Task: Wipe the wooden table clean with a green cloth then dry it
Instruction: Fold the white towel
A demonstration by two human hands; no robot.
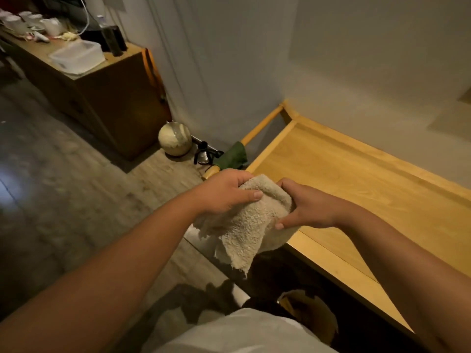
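Beige towel (247, 220) bunched in both my grips, left hand (224, 192) and right hand (305, 207), just off the table (356, 174) edge; green cloth (233, 155) draped beyond the table's far end.

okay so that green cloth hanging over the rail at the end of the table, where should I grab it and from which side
Take the green cloth at its fold on top of the wooden rail, coming down from above on the open floor side. It drapes over the rail with both ends hanging, so a grip at the top lifts it straight off. Both the left hand and the right hand hold the beige towel, so one must be freed first.
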